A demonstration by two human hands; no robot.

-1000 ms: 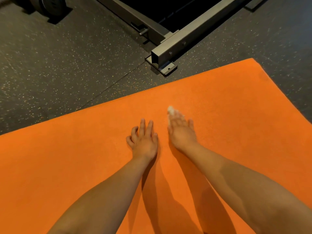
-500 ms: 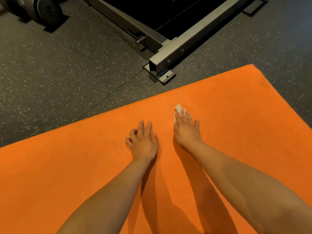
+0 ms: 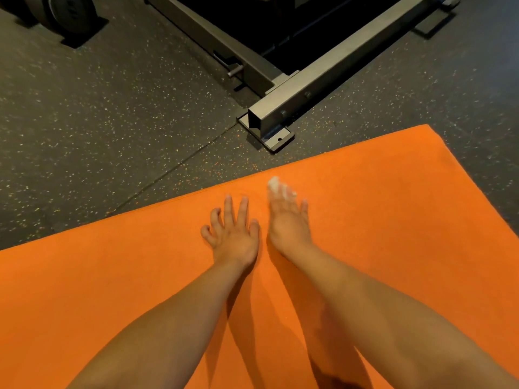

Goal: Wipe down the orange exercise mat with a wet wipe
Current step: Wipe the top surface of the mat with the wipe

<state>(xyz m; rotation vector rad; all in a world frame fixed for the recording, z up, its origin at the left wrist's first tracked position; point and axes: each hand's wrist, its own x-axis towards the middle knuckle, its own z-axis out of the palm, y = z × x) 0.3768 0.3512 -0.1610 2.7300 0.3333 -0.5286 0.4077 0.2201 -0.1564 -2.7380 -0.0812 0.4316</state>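
Orange rectangular exercise mat, matt-surfaced, is seen laid flat on a dark grey speckled floor. The lower part of the view is filled by it. Its far edge runs on a slant from lower left up to a rounded corner at upper right. Two bare forearms are stretched forward over the mat from the near side.

Left hand: laid palm-down on the mat, near the far edge. Fingers are spread and mostly straight, the two outer ones slightly bent. Grip is loose; nothing is held in it.

Right hand: placed just beside the left, a little further forward, also palm-down. Fingers are extended, not curled. A small crumpled white wet wipe is pressed against the mat under the fingertips. A white lump is seen past the fingertips and white slivers between the fingers. No closed grip is taken on the wipe; it is pinned by straight fingers. This hand is blurred, so finer finger detail cannot be told.

Wipe position: on the mat, close to its far edge, about midway along the visible stretch of that edge.

Beyond the mat: a grey square-section steel beam is set on the floor, ending at a flat foot plate near the mat edge but apart from it. A second grey beam is joined to it at an angle. A dark round weight is noted at top left, partly cut off.
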